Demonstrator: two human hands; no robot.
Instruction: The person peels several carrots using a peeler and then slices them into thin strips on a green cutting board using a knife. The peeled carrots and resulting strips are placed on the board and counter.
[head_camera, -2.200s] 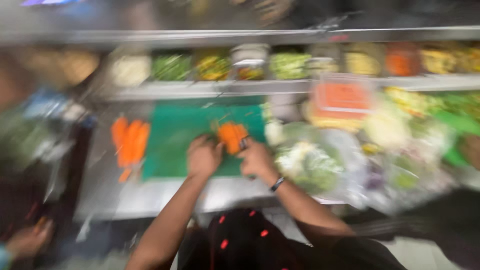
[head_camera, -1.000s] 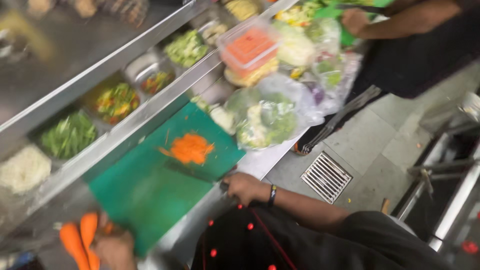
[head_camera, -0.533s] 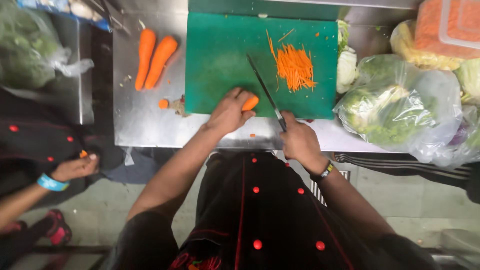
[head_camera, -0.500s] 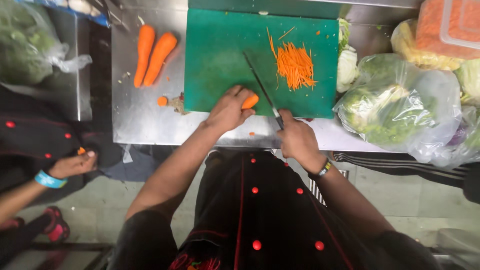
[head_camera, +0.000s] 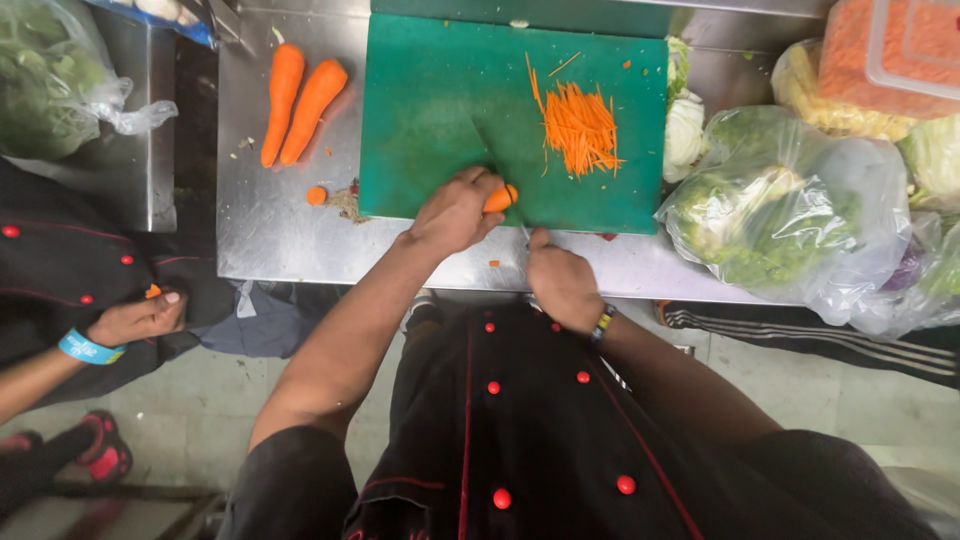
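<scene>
Carrot piece (head_camera: 499, 198) sits at the green cutting board's (head_camera: 440, 110) near edge, pinned under your left hand (head_camera: 455, 212). Your right hand (head_camera: 562, 283) is clenched around a knife handle, its blade (head_camera: 495, 160) lying across the board beside carrot shreds (head_camera: 580, 128).

Orange carrots (head_camera: 300, 100) and orange carrot strips (head_camera: 580, 125) lie by a green cutting board (head_camera: 440, 90) on a silver steel counter (head_camera: 270, 230). A black jacket (head_camera: 530, 430) carries red buttons; a nearby wrist wears a blue band (head_camera: 88, 348).

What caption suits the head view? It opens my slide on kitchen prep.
Left hand pins a carrot piece on a green cutting board while the right hand grips a knife.
</scene>
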